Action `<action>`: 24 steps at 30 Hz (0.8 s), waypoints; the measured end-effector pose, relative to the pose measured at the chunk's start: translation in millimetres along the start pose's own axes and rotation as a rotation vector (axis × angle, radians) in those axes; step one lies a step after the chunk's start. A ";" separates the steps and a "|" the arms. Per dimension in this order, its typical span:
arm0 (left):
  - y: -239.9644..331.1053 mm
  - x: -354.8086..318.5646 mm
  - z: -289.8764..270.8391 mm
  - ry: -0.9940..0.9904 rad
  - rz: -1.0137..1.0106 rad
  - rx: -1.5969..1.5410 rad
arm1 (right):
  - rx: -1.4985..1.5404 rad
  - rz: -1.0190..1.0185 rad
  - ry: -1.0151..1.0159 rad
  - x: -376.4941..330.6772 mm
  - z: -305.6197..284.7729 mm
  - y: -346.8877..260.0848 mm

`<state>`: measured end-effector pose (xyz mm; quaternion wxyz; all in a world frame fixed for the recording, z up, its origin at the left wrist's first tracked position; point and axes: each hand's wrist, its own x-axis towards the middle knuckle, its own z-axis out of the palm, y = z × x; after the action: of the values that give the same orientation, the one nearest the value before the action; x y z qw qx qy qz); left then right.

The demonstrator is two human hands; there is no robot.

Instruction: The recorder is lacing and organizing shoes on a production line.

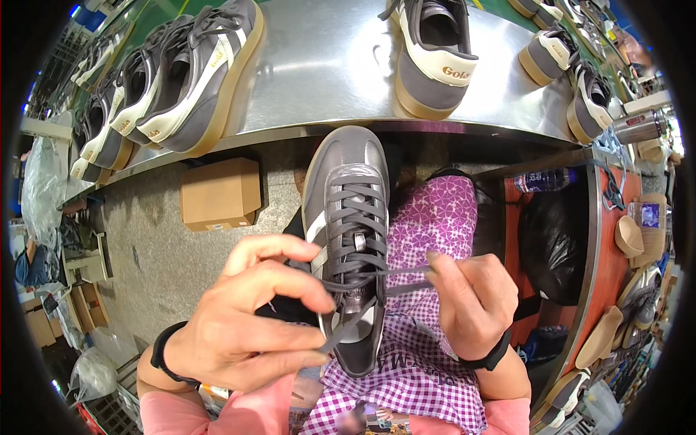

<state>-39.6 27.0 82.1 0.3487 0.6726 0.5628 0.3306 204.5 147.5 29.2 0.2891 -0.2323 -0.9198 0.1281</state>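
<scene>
A dark grey sneaker [355, 156] with white trim and a tan sole rests in my lap, its toe pointing away toward the bench. Flat grey shoelaces [357, 210] criss-cross up its tongue. On the left side of the shoe opening, my left hand [264, 312] pinches one lace end between thumb and fingers, the other fingers curved above. My right hand [471, 297], on the right, is closed on the other lace, which runs taut from the top eyelets. The laces cross over the tongue near the ankle opening.
A metal bench [312, 65] spans the far side. Several matching sneakers [210, 80] stand on its left, one sneaker [435, 58] near its middle, more at right. A cardboard box [221, 193] lies on the floor. At right, a red-sided cabinet [609, 254] holds a black plastic bag [554, 246].
</scene>
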 end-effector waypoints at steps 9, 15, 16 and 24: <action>34.4 -21.6 7.7 0.535 -0.062 -0.387 | 0.354 0.304 -0.203 1.3 3.4 -20.0; 23.4 5.9 -6.5 0.114 -0.121 0.017 | 0.632 0.047 -0.335 15.0 5.8 -33.2; 24.0 7.7 -6.6 0.046 -0.132 0.086 | 0.706 -0.072 -0.374 10.9 5.2 -31.7; -23.7 0.3 23.5 -0.025 -0.274 -0.094 | 0.792 0.428 -0.564 4.9 0.7 -31.9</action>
<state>-32.3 28.0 49.6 0.4287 0.5764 0.6288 0.2976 189.3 122.5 42.8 0.0633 -0.2444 -0.7751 0.5792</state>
